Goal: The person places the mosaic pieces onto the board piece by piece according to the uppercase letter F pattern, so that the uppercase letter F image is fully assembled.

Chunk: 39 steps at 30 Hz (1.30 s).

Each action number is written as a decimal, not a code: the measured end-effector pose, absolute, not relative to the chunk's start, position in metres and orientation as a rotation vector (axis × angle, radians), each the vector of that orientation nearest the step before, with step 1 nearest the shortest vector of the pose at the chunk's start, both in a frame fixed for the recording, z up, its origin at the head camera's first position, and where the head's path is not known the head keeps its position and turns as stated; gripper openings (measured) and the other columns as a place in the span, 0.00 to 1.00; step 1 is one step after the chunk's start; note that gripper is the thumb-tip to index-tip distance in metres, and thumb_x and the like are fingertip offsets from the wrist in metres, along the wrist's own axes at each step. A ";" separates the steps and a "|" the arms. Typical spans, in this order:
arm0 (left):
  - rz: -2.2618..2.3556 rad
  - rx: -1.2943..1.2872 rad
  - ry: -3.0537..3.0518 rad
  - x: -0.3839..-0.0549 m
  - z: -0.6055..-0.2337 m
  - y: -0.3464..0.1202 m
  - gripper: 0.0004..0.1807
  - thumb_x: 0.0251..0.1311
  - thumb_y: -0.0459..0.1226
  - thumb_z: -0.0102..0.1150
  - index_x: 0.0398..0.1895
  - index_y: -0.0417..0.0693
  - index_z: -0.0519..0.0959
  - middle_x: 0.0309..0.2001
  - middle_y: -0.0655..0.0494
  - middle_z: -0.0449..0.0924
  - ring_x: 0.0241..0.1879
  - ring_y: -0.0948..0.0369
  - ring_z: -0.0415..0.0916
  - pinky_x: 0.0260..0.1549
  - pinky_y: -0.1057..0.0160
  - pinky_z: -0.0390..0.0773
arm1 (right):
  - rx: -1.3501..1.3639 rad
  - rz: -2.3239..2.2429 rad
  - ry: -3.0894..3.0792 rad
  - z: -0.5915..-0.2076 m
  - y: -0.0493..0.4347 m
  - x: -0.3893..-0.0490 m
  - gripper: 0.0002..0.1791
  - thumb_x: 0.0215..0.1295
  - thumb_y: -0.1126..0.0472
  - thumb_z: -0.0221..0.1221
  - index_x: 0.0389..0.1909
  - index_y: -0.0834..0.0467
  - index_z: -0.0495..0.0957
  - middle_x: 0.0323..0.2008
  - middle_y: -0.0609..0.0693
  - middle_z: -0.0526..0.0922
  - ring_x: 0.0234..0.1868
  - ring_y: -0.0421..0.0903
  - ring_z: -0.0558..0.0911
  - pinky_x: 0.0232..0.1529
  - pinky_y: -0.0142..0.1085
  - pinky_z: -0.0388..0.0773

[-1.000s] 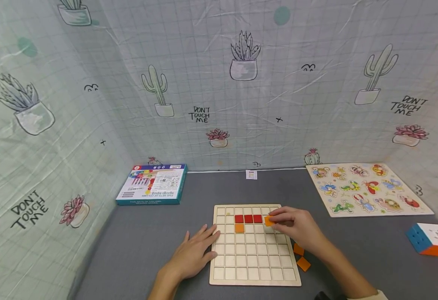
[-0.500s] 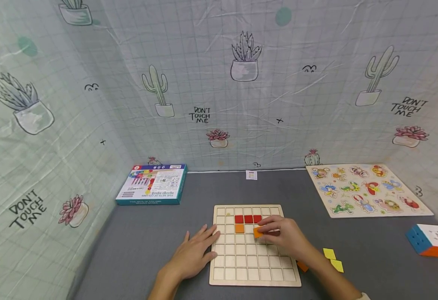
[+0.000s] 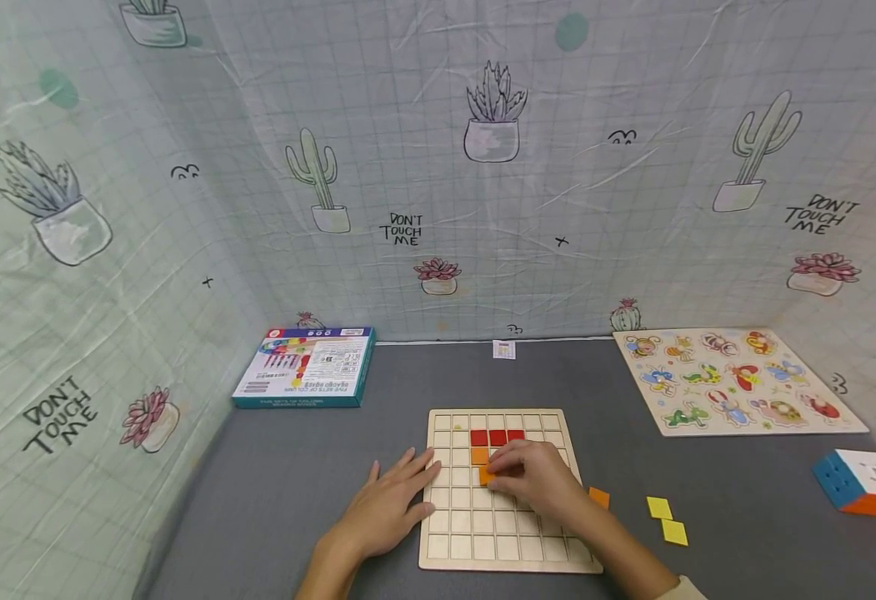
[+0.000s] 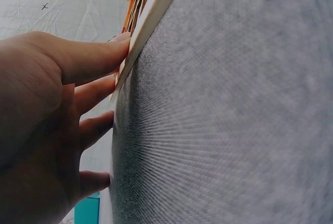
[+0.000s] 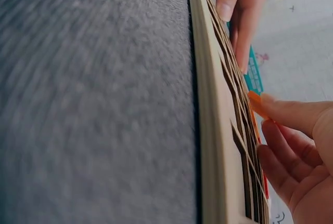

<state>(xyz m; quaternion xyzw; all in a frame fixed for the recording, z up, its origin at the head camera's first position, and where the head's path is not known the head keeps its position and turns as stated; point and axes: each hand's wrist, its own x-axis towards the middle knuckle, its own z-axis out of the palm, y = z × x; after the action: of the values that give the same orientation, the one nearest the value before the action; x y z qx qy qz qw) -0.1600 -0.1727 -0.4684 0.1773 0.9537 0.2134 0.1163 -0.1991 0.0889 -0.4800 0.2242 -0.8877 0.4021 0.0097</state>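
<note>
A pale wooden grid board (image 3: 508, 546) lies on the grey table. Three red tiles (image 3: 498, 437) fill neighbouring cells in one row, and an orange tile (image 3: 479, 456) sits in the cell under the leftmost red one. Between thumb and fingers my right hand (image 3: 538, 479) pinches another orange tile (image 3: 486, 476), tilted just over the cell below that one. In the right wrist view the pinched tile (image 5: 258, 104) shows at the thumb tip. My left hand (image 3: 385, 508) rests at the board's left edge with fingers spread, its thumb touching the rim (image 4: 138, 42) in the left wrist view.
One orange tile (image 3: 598, 497) lies by the board's right edge, partly hidden by the right arm. Farther right are two yellow tiles (image 3: 666, 520) and a puzzle cube (image 3: 865, 482). An insect puzzle board (image 3: 741, 379) and a flat box (image 3: 304, 368) lie toward the back.
My right hand has carried the orange tile left and toward me, from the board's right side to the cell below the placed orange tile. The left hand has stayed put.
</note>
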 end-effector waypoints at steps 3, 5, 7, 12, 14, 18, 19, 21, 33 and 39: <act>0.622 0.523 2.794 -0.160 -0.468 -0.173 0.32 0.69 0.48 0.60 0.75 0.58 0.69 0.80 0.58 0.60 0.80 0.45 0.56 0.70 0.23 0.51 | 0.687 1.254 -2.764 -0.482 0.085 -0.199 0.07 0.52 0.60 0.77 0.33 0.52 0.92 0.38 0.41 0.91 0.45 0.43 0.88 0.51 0.34 0.85; 0.621 0.525 2.795 -0.160 -0.468 -0.173 0.32 0.70 0.48 0.60 0.75 0.59 0.69 0.80 0.58 0.60 0.80 0.45 0.56 0.70 0.23 0.51 | 0.688 1.252 -2.755 -0.484 0.083 -0.199 0.07 0.52 0.61 0.77 0.33 0.52 0.92 0.38 0.41 0.91 0.46 0.44 0.88 0.51 0.35 0.85; 0.617 0.527 2.797 -0.160 -0.469 -0.173 0.32 0.69 0.48 0.60 0.75 0.59 0.69 0.80 0.59 0.60 0.80 0.45 0.56 0.70 0.23 0.52 | 0.690 1.242 -2.752 -0.485 0.082 -0.199 0.07 0.52 0.62 0.77 0.33 0.53 0.91 0.38 0.41 0.91 0.46 0.44 0.88 0.52 0.36 0.85; 0.611 0.526 2.802 -0.160 -0.469 -0.173 0.32 0.69 0.48 0.60 0.75 0.59 0.69 0.80 0.58 0.60 0.80 0.45 0.56 0.70 0.23 0.52 | 0.675 1.182 -2.758 -0.485 0.077 -0.198 0.07 0.51 0.64 0.76 0.33 0.54 0.92 0.38 0.41 0.91 0.47 0.45 0.88 0.54 0.40 0.84; 0.610 0.523 2.804 -0.160 -0.470 -0.173 0.32 0.69 0.48 0.60 0.75 0.59 0.69 0.80 0.59 0.60 0.80 0.46 0.56 0.71 0.23 0.51 | 0.663 1.176 -2.760 -0.484 0.075 -0.198 0.08 0.51 0.65 0.76 0.33 0.54 0.92 0.38 0.42 0.91 0.47 0.45 0.88 0.54 0.40 0.84; 0.614 0.518 2.802 -0.160 -0.471 -0.173 0.32 0.69 0.49 0.60 0.75 0.59 0.69 0.80 0.59 0.60 0.81 0.46 0.56 0.71 0.23 0.51 | 0.645 1.191 -2.765 -0.484 0.073 -0.197 0.08 0.51 0.66 0.76 0.32 0.54 0.91 0.37 0.42 0.90 0.46 0.45 0.88 0.52 0.38 0.85; 0.614 0.517 2.801 -0.160 -0.471 -0.173 0.32 0.70 0.49 0.60 0.75 0.59 0.69 0.80 0.59 0.60 0.81 0.46 0.56 0.71 0.23 0.50 | 0.646 1.195 -2.767 -0.484 0.073 -0.197 0.08 0.51 0.66 0.76 0.33 0.54 0.91 0.37 0.42 0.90 0.46 0.45 0.88 0.51 0.38 0.85; 0.618 0.519 2.799 -0.160 -0.471 -0.173 0.32 0.70 0.49 0.60 0.75 0.58 0.69 0.80 0.58 0.60 0.81 0.46 0.56 0.71 0.23 0.50 | 0.649 1.205 -2.769 -0.484 0.073 -0.197 0.08 0.51 0.66 0.76 0.32 0.55 0.91 0.37 0.42 0.90 0.46 0.45 0.87 0.50 0.36 0.85; 0.638 0.518 2.794 -0.159 -0.472 -0.174 0.32 0.70 0.49 0.60 0.75 0.59 0.69 0.81 0.59 0.59 0.81 0.46 0.55 0.71 0.22 0.50 | 0.657 1.232 -2.770 -0.484 0.073 -0.197 0.07 0.51 0.65 0.76 0.32 0.55 0.91 0.35 0.41 0.89 0.44 0.43 0.86 0.50 0.35 0.85; 0.635 0.519 2.793 -0.158 -0.472 -0.174 0.31 0.70 0.49 0.59 0.76 0.59 0.68 0.81 0.59 0.59 0.81 0.46 0.55 0.71 0.23 0.50 | 0.661 1.241 -2.780 -0.484 0.074 -0.196 0.06 0.52 0.65 0.76 0.32 0.55 0.92 0.35 0.41 0.87 0.40 0.40 0.84 0.46 0.31 0.84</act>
<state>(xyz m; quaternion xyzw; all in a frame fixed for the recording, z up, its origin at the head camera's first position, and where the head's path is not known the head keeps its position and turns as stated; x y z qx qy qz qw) -0.1585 -0.1740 -0.4724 0.1772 0.9531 0.2167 0.1152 -0.1956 0.0738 -0.4838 0.2121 -0.8924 0.3982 0.0132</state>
